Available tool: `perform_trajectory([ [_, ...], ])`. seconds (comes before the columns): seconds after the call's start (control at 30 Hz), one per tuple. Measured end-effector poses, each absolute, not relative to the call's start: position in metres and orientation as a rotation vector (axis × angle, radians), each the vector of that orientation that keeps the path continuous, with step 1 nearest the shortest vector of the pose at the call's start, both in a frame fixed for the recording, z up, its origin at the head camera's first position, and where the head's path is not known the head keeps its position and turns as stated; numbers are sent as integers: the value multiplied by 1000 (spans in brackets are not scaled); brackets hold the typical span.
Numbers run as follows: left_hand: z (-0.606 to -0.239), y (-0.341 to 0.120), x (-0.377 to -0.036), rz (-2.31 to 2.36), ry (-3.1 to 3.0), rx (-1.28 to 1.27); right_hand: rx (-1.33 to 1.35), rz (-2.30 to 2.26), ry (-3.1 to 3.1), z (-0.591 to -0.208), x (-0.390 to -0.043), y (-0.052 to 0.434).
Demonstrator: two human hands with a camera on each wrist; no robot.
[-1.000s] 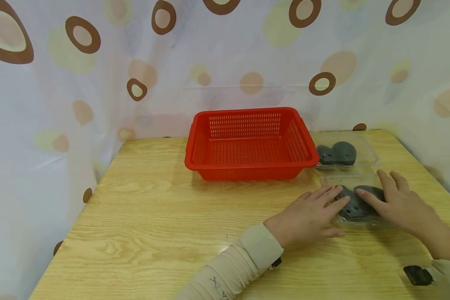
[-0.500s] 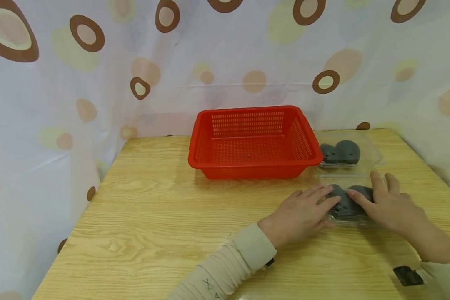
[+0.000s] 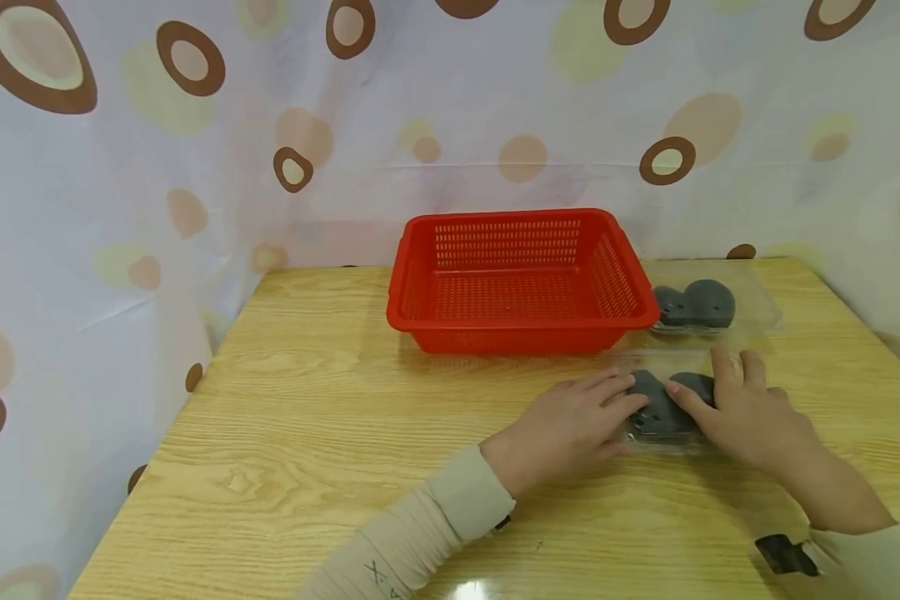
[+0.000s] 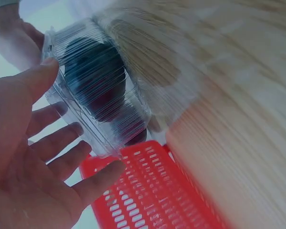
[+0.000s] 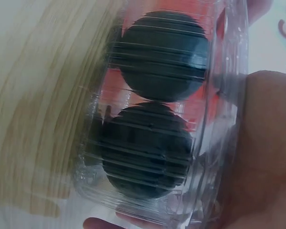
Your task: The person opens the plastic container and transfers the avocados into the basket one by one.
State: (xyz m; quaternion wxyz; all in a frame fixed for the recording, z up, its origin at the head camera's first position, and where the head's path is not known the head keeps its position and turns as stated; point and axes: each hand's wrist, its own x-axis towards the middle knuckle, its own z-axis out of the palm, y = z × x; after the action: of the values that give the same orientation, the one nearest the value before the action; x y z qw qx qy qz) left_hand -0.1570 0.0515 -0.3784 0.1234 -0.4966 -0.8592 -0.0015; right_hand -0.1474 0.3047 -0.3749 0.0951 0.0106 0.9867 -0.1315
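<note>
A clear plastic clamshell box (image 3: 656,412) (image 4: 97,90) (image 5: 157,119) with two dark grey round pieces inside lies on the wooden table (image 3: 330,400), in front of the red basket's right corner. My left hand (image 3: 570,425) (image 4: 33,167) rests against the box's left side with fingers spread and nearly straight. My right hand (image 3: 742,412) (image 5: 264,152) lies flat against its right side and top, fingers stretched forward. The box sits squeezed between both palms.
An empty red mesh basket (image 3: 521,321) (image 4: 148,191) stands at the back middle of the table. A second clear box with two dark round pieces (image 3: 696,305) sits to its right. A patterned curtain (image 3: 195,125) closes off the back and sides.
Both hands have slid the clamshell box leftward across the table, closer to the basket's front right corner. The far box and the basket stay put.
</note>
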Motion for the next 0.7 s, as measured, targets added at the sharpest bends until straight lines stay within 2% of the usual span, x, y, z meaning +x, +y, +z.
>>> perform_trajectory([
  [0.7,-369,-13,-147,-28,-2581,-1414,-153,-425,2918,-373,-144,236],
])
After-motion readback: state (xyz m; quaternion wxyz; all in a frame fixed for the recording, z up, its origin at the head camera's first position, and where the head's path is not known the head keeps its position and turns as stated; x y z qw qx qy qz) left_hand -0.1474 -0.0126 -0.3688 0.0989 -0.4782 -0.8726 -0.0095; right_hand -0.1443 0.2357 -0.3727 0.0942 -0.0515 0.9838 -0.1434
